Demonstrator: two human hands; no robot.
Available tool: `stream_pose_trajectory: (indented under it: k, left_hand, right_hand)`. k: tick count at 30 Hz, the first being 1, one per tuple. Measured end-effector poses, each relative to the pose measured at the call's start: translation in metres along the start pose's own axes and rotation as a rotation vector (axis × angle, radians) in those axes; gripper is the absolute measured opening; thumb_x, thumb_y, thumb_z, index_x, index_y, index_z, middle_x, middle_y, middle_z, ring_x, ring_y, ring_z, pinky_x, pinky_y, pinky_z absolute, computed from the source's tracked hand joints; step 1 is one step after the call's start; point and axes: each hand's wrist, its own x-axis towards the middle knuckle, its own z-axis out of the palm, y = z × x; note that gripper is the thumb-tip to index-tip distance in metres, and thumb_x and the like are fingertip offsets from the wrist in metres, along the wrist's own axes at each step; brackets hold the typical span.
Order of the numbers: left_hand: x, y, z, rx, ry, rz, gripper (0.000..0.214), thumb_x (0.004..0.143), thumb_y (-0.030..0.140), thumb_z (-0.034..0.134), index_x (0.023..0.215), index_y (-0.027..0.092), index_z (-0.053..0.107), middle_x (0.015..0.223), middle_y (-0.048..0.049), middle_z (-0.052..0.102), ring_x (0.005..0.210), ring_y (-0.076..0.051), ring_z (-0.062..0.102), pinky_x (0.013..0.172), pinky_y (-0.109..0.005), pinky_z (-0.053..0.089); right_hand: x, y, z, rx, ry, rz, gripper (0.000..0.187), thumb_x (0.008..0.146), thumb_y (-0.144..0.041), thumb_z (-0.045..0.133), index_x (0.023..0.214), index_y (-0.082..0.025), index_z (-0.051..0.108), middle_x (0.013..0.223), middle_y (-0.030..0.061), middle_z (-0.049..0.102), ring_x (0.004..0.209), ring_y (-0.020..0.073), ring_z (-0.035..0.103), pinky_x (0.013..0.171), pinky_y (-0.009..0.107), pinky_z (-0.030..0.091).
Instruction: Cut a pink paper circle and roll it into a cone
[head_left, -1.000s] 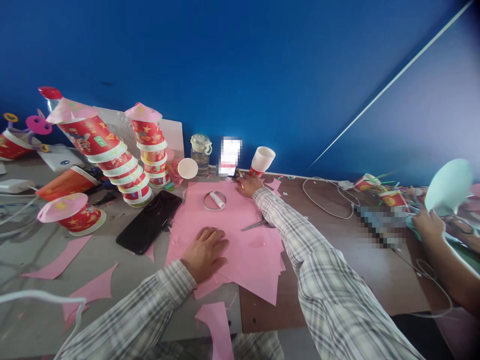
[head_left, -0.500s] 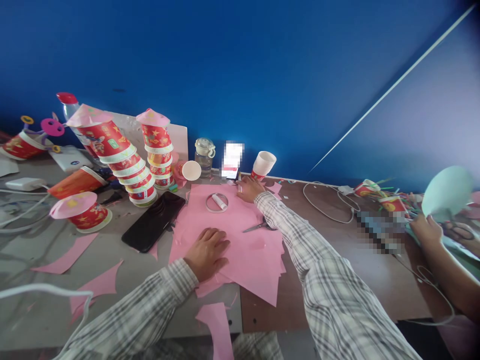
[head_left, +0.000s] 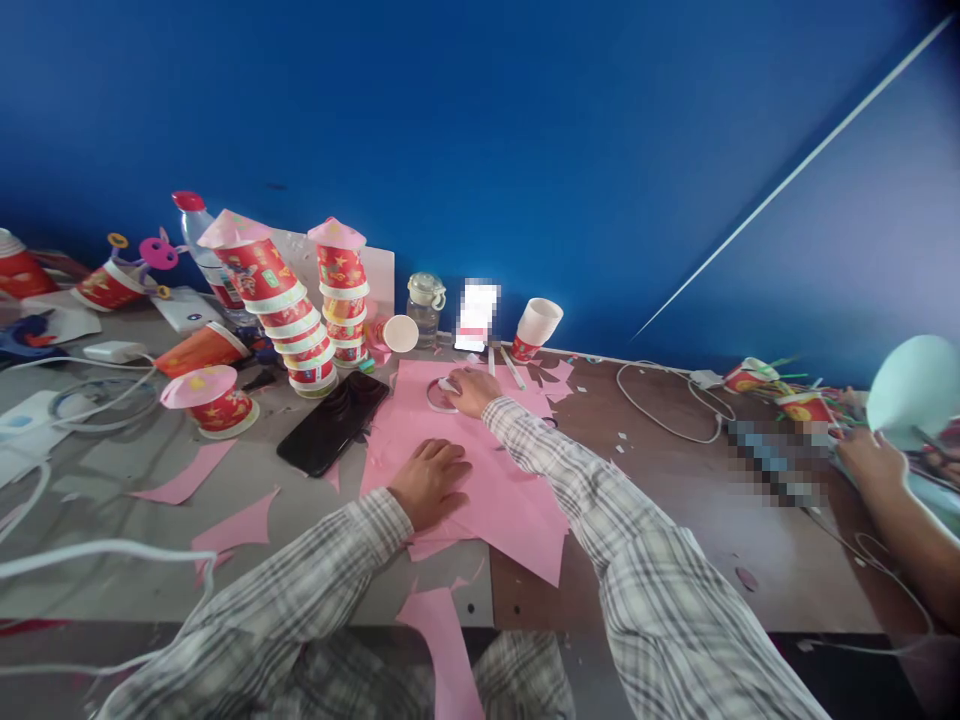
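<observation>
While our left hand [head_left: 431,480] stays spread flat on the pink paper [head_left: 517,500], our right hand [head_left: 470,390] has shifted onto the tape ring [head_left: 431,397], its fingers' hold unclear.

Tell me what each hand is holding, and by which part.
Left hand lies flat on the pink paper, gripping nothing. Right hand covers part of the ring; a grip cannot be told.

Left hand [head_left: 431,482], right hand [head_left: 469,390] on pink paper [head_left: 501,512].

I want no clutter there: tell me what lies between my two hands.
Only bare pink paper lies between the left hand and the right hand, as the head view shows.
</observation>
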Motion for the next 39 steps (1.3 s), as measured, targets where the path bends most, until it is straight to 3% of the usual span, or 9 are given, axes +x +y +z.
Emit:
stream_pose_trajectory:
  k: [6,11,14,17,22,25,30,34,39]
  left_hand:
    - [-0.001,0.0,-0.001,-0.01,-0.008,-0.002,0.041,0.071,0.044,0.052,0.105,0.021,0.051,0.109,-0.0093,0.05,0.098,-0.027,0.043,0.085,-0.046,0.038]
    - [-0.001,-0.002,0.0,-0.035,-0.004,0.003,0.042,0.071,0.044,0.053,0.105,0.02,0.05,0.11,-0.0095,0.051,0.101,-0.026,0.042,0.089,-0.045,0.036]
    - [0.0,-0.002,-0.002,-0.079,-0.009,0.012,0.039,0.073,0.042,0.051,0.105,0.019,0.05,0.109,-0.0091,0.053,0.103,-0.024,0.043,0.092,-0.043,0.034]
    - [0.001,-0.004,-0.005,-0.126,0.003,-0.019,0.033,0.078,0.038,0.046,0.104,0.019,0.05,0.106,-0.0082,0.055,0.103,-0.021,0.045,0.094,-0.041,0.032]
    - [0.001,-0.015,-0.008,-0.04,0.031,-0.201,0.03,0.077,0.036,0.048,0.102,0.021,0.051,0.114,-0.0081,0.052,0.107,-0.021,0.043,0.097,-0.046,0.025]
    - [-0.002,-0.021,-0.007,0.021,0.007,-0.267,0.036,0.074,0.041,0.05,0.105,0.022,0.051,0.118,-0.0084,0.049,0.112,-0.024,0.039,0.097,-0.05,0.023]
    - [-0.005,-0.02,-0.006,0.065,-0.024,-0.217,0.039,0.074,0.046,0.048,0.106,0.023,0.052,0.119,-0.0089,0.047,0.112,-0.026,0.037,0.096,-0.048,0.026]
    - [-0.005,-0.017,-0.009,0.061,-0.021,-0.184,0.04,0.073,0.047,0.049,0.106,0.023,0.053,0.117,-0.0085,0.047,0.108,-0.025,0.039,0.095,-0.045,0.029]
    - [-0.005,-0.016,-0.011,0.027,-0.036,-0.182,0.039,0.074,0.047,0.048,0.104,0.023,0.054,0.115,-0.0078,0.05,0.105,-0.024,0.042,0.091,-0.044,0.033]
  right_hand:
    - [0.0,-0.001,-0.007,0.319,0.099,0.02,0.041,0.113,-0.025,0.078,0.153,-0.016,0.083,0.151,0.0219,0.092,0.146,0.0384,0.082,0.133,0.053,0.058]
    - [-0.036,0.028,-0.008,0.72,0.18,-0.018,0.046,0.109,-0.057,0.084,0.14,-0.024,0.085,0.105,0.0062,0.09,0.105,0.0291,0.087,0.106,0.049,0.073]
    - [-0.073,0.05,0.003,1.335,0.105,-0.135,0.053,0.085,-0.056,0.104,0.124,-0.024,0.086,0.099,0.0049,0.089,0.092,0.0264,0.085,0.099,0.048,0.075]
    - [-0.096,0.062,0.019,1.631,0.048,-0.12,0.049,0.074,-0.046,0.112,0.11,-0.027,0.085,0.098,0.0031,0.09,0.09,0.0256,0.086,0.095,0.046,0.076]
    - [-0.096,0.057,0.043,1.761,0.04,-0.066,0.047,0.08,-0.048,0.109,0.11,-0.032,0.076,0.097,0.0005,0.09,0.091,0.0281,0.087,0.1,0.056,0.078]
    - [-0.09,0.05,0.056,1.752,0.017,-0.051,0.05,0.081,-0.058,0.108,0.112,-0.033,0.076,0.081,-0.0054,0.076,0.076,0.024,0.074,0.091,0.054,0.078]
    - [-0.091,0.042,0.07,1.693,-0.058,-0.034,0.06,0.074,-0.073,0.109,0.092,-0.032,0.07,0.069,-0.0081,0.054,0.066,0.0187,0.05,0.071,0.04,0.064]
    - [-0.097,0.041,0.069,1.703,-0.021,0.006,0.06,0.072,-0.073,0.109,0.1,-0.033,0.074,0.063,-0.0104,0.049,0.063,0.0185,0.045,0.068,0.036,0.055]
    - [-0.102,0.044,0.067,1.735,0.015,0.022,0.049,0.068,-0.056,0.105,0.097,-0.034,0.072,0.062,-0.0106,0.055,0.062,0.019,0.048,0.072,0.038,0.057]
